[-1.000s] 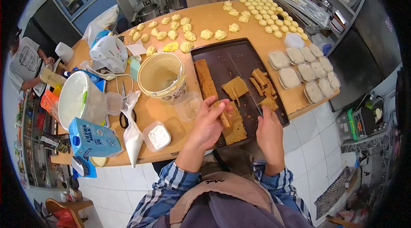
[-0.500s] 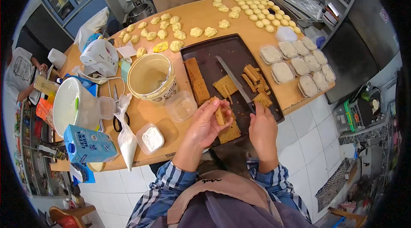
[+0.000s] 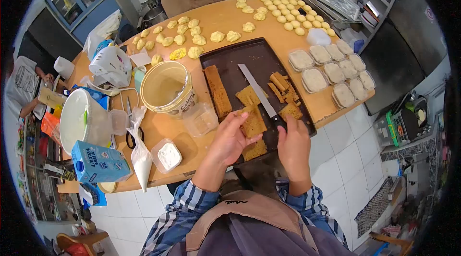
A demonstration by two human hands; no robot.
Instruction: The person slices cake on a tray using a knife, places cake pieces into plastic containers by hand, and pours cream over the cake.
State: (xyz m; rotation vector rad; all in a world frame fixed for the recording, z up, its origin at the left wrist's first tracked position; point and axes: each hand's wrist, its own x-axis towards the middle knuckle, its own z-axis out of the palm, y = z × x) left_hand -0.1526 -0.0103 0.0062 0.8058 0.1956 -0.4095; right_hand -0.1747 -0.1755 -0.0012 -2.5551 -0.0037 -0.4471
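Observation:
My left hand [image 3: 229, 140] holds a flat brown slice of cake [image 3: 253, 121] above the near part of a dark baking tray [image 3: 235, 59]. The fingers of my right hand [image 3: 294, 148] are wrapped round the black handle of a serrated knife [image 3: 258, 90], whose blade points away over the tray. Under the blade lies a square cake piece [image 3: 246, 96], and another piece [image 3: 254, 151] is below my left hand. Cut strips [image 3: 280, 83] and a small block [image 3: 291, 110] sit on the right side. Along the tray's left side lies a long cake bar [image 3: 217, 91].
Left of the tray stand a large tub [image 3: 166, 88], an open plastic container [image 3: 200, 119], a piping bag [image 3: 140, 155] and a milk carton [image 3: 100, 161]. Dough pieces [image 3: 198, 40] lie beyond it, filled boxes [image 3: 314, 79] to its right. One person stands across the table, another at far left.
The cake slice in my left hand has turned from edge-on to show its broad face. The knife blade now lies lower and plainly visible over the tray. The whole view has shifted slightly.

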